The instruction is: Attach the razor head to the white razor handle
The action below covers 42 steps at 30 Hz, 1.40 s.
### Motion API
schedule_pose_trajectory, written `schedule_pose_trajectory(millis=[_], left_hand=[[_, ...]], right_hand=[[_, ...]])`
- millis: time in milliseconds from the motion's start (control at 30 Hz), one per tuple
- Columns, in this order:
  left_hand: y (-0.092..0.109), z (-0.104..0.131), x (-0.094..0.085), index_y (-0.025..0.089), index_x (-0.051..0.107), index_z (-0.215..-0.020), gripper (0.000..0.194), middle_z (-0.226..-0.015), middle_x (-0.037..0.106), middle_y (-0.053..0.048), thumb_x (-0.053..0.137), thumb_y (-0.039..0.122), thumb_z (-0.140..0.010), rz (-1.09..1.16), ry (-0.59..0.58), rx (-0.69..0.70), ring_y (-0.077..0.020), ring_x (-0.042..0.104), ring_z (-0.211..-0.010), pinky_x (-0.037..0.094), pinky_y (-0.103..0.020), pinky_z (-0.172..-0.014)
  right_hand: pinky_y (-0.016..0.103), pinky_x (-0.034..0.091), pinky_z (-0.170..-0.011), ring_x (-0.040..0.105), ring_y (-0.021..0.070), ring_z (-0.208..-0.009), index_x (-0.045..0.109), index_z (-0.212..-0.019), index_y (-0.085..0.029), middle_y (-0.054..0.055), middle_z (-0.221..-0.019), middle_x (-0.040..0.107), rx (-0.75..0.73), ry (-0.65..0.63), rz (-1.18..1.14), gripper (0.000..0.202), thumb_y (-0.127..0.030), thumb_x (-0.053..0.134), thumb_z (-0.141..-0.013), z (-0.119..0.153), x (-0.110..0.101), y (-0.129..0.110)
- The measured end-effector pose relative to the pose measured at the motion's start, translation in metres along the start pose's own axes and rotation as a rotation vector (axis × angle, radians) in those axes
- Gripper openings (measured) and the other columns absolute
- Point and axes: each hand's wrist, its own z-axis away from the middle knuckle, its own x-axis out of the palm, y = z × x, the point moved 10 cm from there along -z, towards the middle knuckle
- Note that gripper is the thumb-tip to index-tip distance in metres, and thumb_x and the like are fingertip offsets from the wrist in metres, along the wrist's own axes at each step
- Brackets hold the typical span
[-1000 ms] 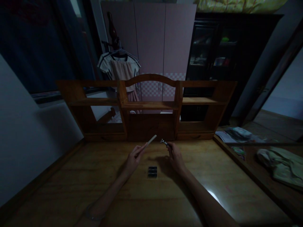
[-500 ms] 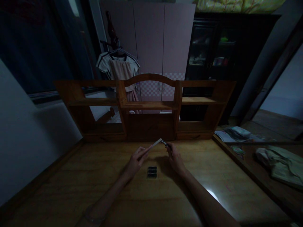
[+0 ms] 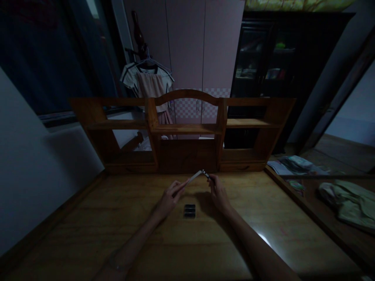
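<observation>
My left hand (image 3: pixel 172 194) is closed on a thin, pale, flat strip (image 3: pixel 194 176) that slants up to the right. My right hand (image 3: pixel 218 195) grips a small dark tool with a shiny metal end (image 3: pixel 206 174). The metal end meets the upper tip of the strip, above the far part of the wooden desk (image 3: pixel 187 249). Its exact kind is too small and dim to make out. Between my forearms, a small pack of three black bars (image 3: pixel 190 211) lies on the desk.
A wooden shelf unit (image 3: pixel 187 128) stands along the desk's back edge. Beyond it are a pink wardrobe (image 3: pixel 186 47), hanging clothes (image 3: pixel 149 82) and a dark glass-doored cabinet (image 3: pixel 272 58). A white wall borders the left. Papers (image 3: pixel 299 164) and pale green cloth (image 3: pixel 351 203) lie right.
The camera view has shifted slightly, so the whole scene sits a little further right and higher. Both hands keep their hold, and the metal end stays at the strip's tip.
</observation>
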Motion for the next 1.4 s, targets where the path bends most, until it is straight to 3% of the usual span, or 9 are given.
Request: schedule_pose_trajectory(millis=[367, 933, 1400], left_hand=[[-0.0044, 0.0002, -0.0054, 0.025, 0.051, -0.13, 0.039, -0.092, 0.052, -0.003, 0.045, 0.025, -0.092, -0.016, 0.042, 0.005, -0.0129, 0.051, -0.086, 0.041, -0.024, -0.078], [0.0006, 0.0002, -0.0002, 0.025, 0.052, -0.129, 0.038, -0.09, 0.051, -0.003, 0.046, 0.027, -0.091, 0.015, -0.004, -0.011, -0.0138, 0.05, -0.085, 0.04, -0.025, -0.078], [-0.0084, -0.0008, 0.0028, 0.024, 0.05, -0.131, 0.039, -0.089, 0.051, -0.003, 0.045, 0.029, -0.092, 0.006, -0.06, -0.042, -0.0129, 0.049, -0.082, 0.04, -0.024, -0.076]], right_hand=[[0.033, 0.047, -0.077, 0.058, 0.0189, -0.085, 0.05, -0.113, -0.019, 0.008, -0.097, 0.061, 0.012, 0.008, -0.005, 0.027, -0.032, 0.033, -0.096, -0.0003, -0.0006, 0.0001], [0.032, 0.046, -0.078, 0.058, 0.0194, -0.088, 0.05, -0.113, -0.02, 0.008, -0.1, 0.061, 0.008, 0.004, 0.008, 0.027, -0.031, 0.033, -0.096, -0.0005, 0.0002, -0.0001], [0.034, 0.046, -0.082, 0.058, 0.0208, -0.094, 0.049, -0.114, -0.019, 0.009, -0.104, 0.06, 0.005, -0.001, 0.001, 0.026, -0.031, 0.035, -0.096, -0.0004, 0.0005, 0.0019]])
